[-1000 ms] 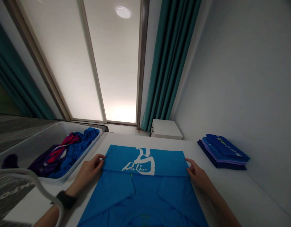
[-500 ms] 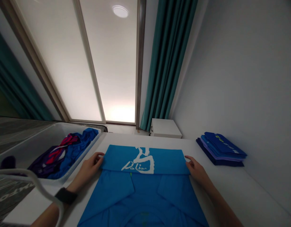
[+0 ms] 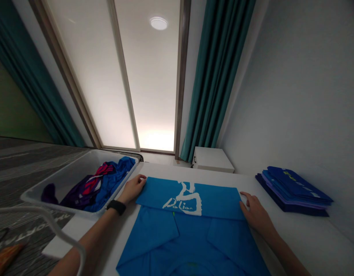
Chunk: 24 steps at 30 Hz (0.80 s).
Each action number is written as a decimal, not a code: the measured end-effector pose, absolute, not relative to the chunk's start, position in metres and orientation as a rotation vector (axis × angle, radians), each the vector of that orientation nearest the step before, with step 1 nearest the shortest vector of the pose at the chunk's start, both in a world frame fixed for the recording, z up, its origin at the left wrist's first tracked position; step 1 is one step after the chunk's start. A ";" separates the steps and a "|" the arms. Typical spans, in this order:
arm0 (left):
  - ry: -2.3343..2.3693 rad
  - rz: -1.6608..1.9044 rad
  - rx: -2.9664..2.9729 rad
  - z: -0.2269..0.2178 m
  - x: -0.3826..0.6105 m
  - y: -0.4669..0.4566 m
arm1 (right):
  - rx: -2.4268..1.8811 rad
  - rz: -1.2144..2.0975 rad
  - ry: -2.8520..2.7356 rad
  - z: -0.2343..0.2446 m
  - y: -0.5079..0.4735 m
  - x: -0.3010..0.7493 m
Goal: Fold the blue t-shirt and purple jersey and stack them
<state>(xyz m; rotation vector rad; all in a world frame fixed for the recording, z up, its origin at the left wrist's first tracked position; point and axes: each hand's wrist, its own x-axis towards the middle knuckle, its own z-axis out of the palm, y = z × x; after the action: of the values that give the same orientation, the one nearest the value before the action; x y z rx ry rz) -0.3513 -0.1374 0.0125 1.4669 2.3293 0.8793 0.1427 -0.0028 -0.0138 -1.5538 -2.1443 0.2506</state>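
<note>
Resting both hands on folded blue shirt [image 3: 177, 237], flat on white surface [image 3: 303, 237], top folded down, white "Dalian" print [image 3: 182, 205] showing; left hand [image 3: 132, 188] loosely curled at shirt's left corner, right hand [image 3: 256, 214] spread at right edge, no grip.

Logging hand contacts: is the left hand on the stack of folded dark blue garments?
No, the left hand is by the bright blue folded shirt; the dark blue folded stack lies beyond the right hand.
</note>
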 end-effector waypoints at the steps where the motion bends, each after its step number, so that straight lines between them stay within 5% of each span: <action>1: 2.334 0.897 1.482 0.010 -0.352 -0.136 | -1.511 0.182 -2.169 -0.011 -0.008 0.136; 14: 2.119 1.280 1.418 0.000 -0.352 -0.140 | -0.592 0.216 -2.770 0.046 -0.112 -0.111; 24: 2.108 1.384 1.344 -0.009 -0.352 -0.141 | -0.648 0.018 -2.742 0.026 -0.141 -0.203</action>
<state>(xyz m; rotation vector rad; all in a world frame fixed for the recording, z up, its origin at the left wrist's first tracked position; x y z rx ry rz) -0.3517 -0.1411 -0.0090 1.3442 2.1084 1.3836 -0.2031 -0.1412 0.0259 -0.6479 -2.7424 0.0185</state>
